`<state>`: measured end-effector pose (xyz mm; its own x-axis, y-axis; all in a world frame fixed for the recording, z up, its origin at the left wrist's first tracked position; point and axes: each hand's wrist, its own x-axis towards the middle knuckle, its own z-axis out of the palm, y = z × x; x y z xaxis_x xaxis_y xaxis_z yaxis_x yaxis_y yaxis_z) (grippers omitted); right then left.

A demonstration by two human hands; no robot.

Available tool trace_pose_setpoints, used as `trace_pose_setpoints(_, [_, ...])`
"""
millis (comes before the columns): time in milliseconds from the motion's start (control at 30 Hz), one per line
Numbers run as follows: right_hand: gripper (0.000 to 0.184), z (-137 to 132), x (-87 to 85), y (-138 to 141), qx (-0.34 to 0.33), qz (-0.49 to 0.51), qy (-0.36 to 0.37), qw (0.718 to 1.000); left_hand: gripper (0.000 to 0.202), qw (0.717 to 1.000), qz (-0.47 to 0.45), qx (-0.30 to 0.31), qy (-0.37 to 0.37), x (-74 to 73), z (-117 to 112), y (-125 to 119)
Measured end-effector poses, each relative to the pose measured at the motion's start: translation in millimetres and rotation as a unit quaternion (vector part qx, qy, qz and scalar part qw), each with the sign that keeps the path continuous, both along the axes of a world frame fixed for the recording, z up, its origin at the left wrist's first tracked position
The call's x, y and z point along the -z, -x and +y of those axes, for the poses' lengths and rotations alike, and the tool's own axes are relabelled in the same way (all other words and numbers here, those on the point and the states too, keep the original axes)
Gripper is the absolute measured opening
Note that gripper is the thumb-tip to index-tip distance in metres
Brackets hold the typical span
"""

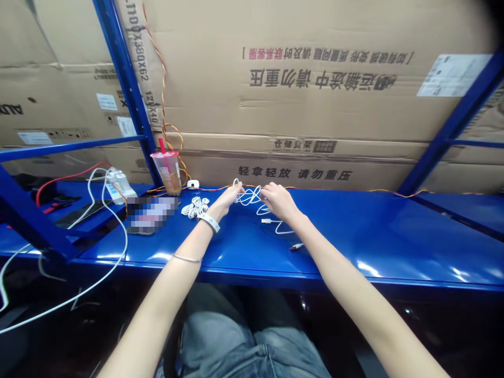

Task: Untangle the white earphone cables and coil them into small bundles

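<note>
Your left hand [226, 202] has its grip closed on a white charging cable [249, 197], pinching a raised loop at the fingertips. Your right hand [277, 202] sits just beside the coil, its fingertips [264, 192] against the cable. You can't tell whether that grip is closed or only touching. The coil lies between your hands on the blue steel worktop [354, 236], with a white plug [266, 221] in front of your right hand and a small connector [296, 247] further right. Near your left wrist lies a bundled white cable [196, 207]. Further left stand a plastic drink cup [166, 173] with a red straw and a white charger [120, 185], and a pixelated phone [151, 215] lies flat beside them. A red-and-yellow wire [163, 89] climbs the boxes, and large cardboard boxes [275, 79] fill the blue rack behind.
</note>
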<state>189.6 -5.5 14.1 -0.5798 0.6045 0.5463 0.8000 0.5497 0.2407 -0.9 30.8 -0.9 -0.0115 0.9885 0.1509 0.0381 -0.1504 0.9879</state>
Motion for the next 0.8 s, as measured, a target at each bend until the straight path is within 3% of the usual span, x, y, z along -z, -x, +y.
trace_pose_setpoints(67, [0.014, 0.5, 1.0, 0.8, -0.007, 0.007, -0.007, 1.000, 0.038, 0.999, -0.013, 0.032, -0.004, 1.4, -0.3, -3.1])
trace_pose_setpoints(167, [0.012, 1.9, 2.2, 0.9, -0.011, 0.012, -0.013, 1.000, 0.040, 0.987, -0.070, 0.142, 0.010, 1.4, -3.5, -6.5])
trace_pose_setpoints(233, [0.011, 3.2, 3.3, 0.9, -0.010, 0.011, -0.016, 1.000, 0.039, 0.982, -0.092, 0.167, 0.010, 1.8, -5.0, -8.0])
trace_pose_setpoints(500, [0.009, 4.2, 6.4, 3.9, -0.022, 0.011, -0.024, 0.999, 0.047, 0.990, -0.101, 0.095, 0.006, 8.6, -5.3, -11.5])
trace_pose_setpoints(667, [0.014, 1.0, 6.3, 8.1, -0.038, -0.003, -0.022, 0.999, 0.017, 0.995, -0.053, 0.080, 0.023, 8.2, -9.6, -15.9])
trace_pose_setpoints(800, [0.014, -0.4, 5.5, 8.9, -0.023, 0.003, -0.018, 1.000, 0.023, 0.990, -0.107, 0.077, 0.045, 2.6, -12.3, -14.5])
